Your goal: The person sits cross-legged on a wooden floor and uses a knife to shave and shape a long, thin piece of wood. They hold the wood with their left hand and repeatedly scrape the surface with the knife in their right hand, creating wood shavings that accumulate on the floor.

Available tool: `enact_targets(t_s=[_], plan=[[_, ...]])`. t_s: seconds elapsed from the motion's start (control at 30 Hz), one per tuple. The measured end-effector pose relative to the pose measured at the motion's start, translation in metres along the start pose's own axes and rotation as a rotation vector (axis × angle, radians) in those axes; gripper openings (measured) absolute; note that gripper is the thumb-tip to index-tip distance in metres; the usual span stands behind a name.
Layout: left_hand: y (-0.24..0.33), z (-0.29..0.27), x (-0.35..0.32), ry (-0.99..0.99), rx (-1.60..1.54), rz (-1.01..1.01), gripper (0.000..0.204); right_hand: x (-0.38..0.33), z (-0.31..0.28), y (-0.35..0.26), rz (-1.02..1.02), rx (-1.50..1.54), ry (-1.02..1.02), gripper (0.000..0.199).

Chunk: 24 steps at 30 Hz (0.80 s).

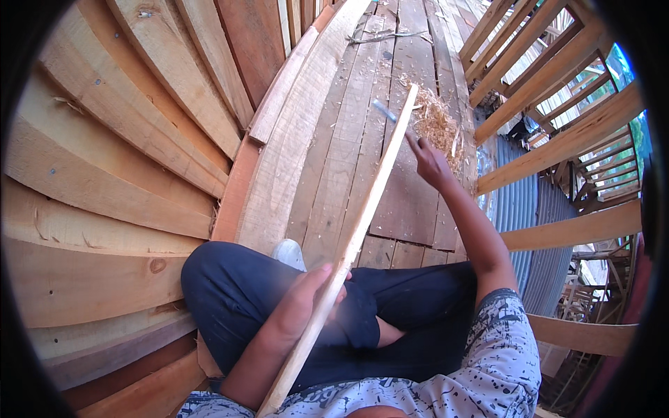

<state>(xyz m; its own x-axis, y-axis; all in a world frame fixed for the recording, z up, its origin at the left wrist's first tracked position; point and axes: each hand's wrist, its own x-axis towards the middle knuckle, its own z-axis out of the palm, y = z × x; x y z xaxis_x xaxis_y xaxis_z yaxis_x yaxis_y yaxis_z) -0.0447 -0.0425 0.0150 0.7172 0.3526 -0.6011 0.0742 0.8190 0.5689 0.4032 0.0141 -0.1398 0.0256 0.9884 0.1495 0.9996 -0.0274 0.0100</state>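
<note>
Wooden slat (362, 216): one, gripped by left hand (303, 299); right hand (431, 164) raised.

Left hand (306, 299) grips long wooden strip (362, 216); right hand (430, 164) raised beside shavings pile (439, 129).

This looks like an open wood workshop or building site, with big rough planks (118, 160) stacked on the left, a plank floor (362, 139) with a pile of wood shavings (437, 125), and a bare wooden frame (557, 83) on the right.
</note>
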Motion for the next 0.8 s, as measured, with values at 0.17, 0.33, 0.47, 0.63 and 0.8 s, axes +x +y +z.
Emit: enact_targets(t_s=[0.17, 0.33, 0.47, 0.63, 0.8], plan=[[0.003, -0.008, -0.001, -0.008, -0.140, 0.042, 0.051, -0.051, 0.006, -0.022, -0.588, 0.083, -0.240, 0.078], [0.016, -0.010, -0.004, -0.031, -0.177, 0.110, 0.051, -0.047, 0.009, 0.010, -0.212, 0.154, -0.360, 0.057], [0.016, -0.012, -0.001, -0.021, -0.143, 0.127, 0.051, -0.022, 0.005, 0.032, 0.141, -0.039, -0.100, 0.070], [0.017, -0.011, 0.000, -0.008, -0.156, 0.122, 0.051, -0.030, 0.002, 0.010, -0.409, 0.064, -0.027, 0.080], [0.016, -0.007, -0.001, 0.018, -0.142, 0.128, 0.050, -0.061, -0.001, 0.004, -0.804, 0.043, -0.131, 0.078]])
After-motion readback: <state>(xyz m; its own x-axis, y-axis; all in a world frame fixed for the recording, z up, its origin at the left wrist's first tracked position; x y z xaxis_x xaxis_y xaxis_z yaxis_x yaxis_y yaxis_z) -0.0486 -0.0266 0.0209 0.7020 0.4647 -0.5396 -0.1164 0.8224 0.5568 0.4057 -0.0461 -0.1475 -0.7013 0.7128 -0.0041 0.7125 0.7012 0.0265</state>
